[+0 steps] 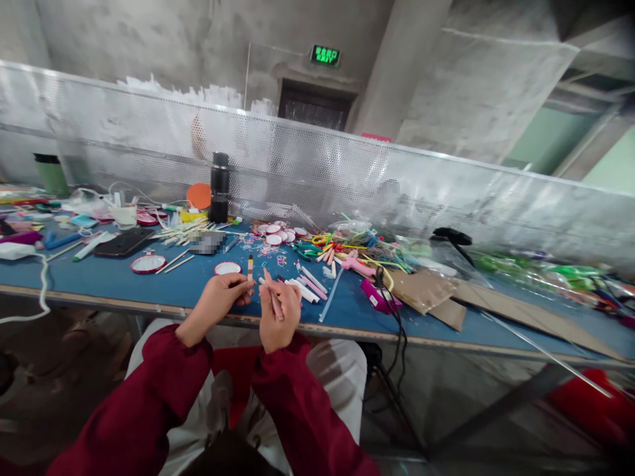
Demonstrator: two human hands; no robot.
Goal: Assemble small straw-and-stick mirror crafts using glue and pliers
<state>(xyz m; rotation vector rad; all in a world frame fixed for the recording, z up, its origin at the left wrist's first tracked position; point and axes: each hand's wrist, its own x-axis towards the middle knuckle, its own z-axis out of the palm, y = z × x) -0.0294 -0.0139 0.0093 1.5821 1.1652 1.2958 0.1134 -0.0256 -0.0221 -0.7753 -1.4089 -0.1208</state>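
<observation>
My left hand (225, 291) is closed, with its thumb and fingertips pinching a small slim stick (251, 266) that has a dark tip and a yellowish band. Just to the right, my right hand (280, 311) has its fingers curled in. Whatever lies between those fingers is too blurred to name. Both hands are over the front edge of the blue table, close together but apart. Beyond the left hand lies a round white disc with a red rim (228, 268). White and pink sticks (312, 285) lie beside the right hand.
A pink glue gun (358, 264) with a black cord and a purple box (380, 296) are to the right, before cardboard pieces (421, 289). A black bottle (219, 188) stands at the back, a phone (124, 242) lies left. A perforated metal screen (317, 165) borders the table.
</observation>
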